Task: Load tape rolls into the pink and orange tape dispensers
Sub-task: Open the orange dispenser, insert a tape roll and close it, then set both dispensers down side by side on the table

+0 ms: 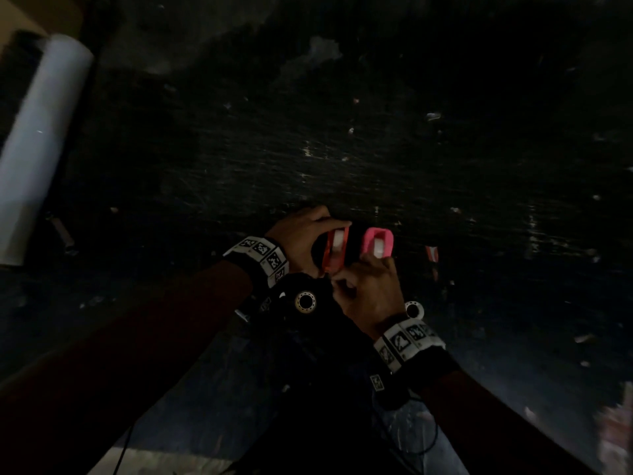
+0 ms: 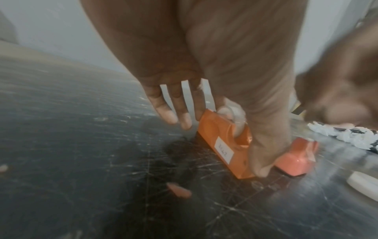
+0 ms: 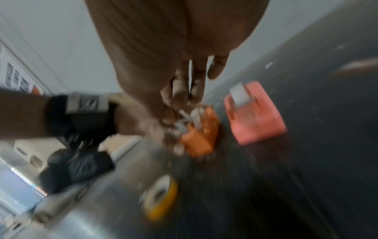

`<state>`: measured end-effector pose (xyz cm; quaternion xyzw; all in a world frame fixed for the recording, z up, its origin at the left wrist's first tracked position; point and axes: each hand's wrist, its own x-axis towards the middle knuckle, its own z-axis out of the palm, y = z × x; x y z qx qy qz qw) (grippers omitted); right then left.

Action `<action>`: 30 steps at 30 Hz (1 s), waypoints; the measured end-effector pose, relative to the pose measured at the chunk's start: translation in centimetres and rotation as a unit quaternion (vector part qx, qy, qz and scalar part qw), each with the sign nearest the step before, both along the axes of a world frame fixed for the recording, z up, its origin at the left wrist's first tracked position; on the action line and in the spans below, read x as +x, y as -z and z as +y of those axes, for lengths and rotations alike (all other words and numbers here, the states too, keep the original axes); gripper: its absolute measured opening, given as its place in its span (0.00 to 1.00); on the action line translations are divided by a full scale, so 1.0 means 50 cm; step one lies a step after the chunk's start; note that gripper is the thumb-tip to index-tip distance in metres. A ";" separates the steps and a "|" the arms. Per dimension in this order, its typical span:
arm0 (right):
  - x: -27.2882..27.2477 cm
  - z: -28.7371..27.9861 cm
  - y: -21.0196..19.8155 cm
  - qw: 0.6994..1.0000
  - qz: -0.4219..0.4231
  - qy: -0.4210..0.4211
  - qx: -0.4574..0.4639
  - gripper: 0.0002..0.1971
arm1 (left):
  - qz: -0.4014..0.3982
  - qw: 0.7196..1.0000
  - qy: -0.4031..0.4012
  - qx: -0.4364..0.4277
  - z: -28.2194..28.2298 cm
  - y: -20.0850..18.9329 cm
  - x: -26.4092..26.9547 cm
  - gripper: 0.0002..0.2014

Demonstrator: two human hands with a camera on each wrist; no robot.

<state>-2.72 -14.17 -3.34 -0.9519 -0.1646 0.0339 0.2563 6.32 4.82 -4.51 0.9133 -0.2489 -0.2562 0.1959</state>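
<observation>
Orange dispenser [image 2: 220, 139] stands on the dark scratched table [image 2: 81, 145], glossy wedge shape with a white label on its side and a clear tape roll [image 2: 235, 116] seated in its top slot. Left hand [image 1: 305, 234] grips it, thumb on the near side, fingers over the far end. Pink dispenser [image 1: 376, 243] sits just right of it, white roll inside. Right hand [image 1: 370, 289] is at the orange one's near end, fingers curled and pinching something pale, too blurred to identify. Yellow tape roll [image 3: 161, 195] lies nearer, apart.
</observation>
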 end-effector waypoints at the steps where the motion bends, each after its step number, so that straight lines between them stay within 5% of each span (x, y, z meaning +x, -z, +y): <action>1: -0.010 0.001 0.012 1.000 -0.001 -0.001 -0.002 0.03 | 0.002 1.000 -0.001 -0.003 0.000 0.000 -0.001 0.53; 7: -0.027 0.021 0.050 0.994 0.025 0.001 -0.105 0.07 | 0.008 1.000 -0.011 -0.011 0.001 0.003 -0.001 0.53; 12: -0.044 0.017 0.055 0.994 0.041 -0.008 -0.103 0.15 | 0.014 1.000 -0.015 -0.008 -0.002 0.009 -0.005 0.54; 19: -0.084 -0.038 0.047 0.997 0.039 0.041 -0.056 0.06 | 0.037 0.995 -0.097 -0.008 0.005 -0.010 -0.047 0.60; 25: -0.135 -0.165 0.045 0.979 0.024 0.182 -0.094 0.12 | -0.031 0.966 -0.255 -0.020 0.029 0.018 -0.188 0.27; 30: -0.157 -0.211 0.049 0.966 0.077 0.211 -0.126 0.27 | -0.006 0.968 -0.252 0.012 0.009 0.028 -0.268 0.27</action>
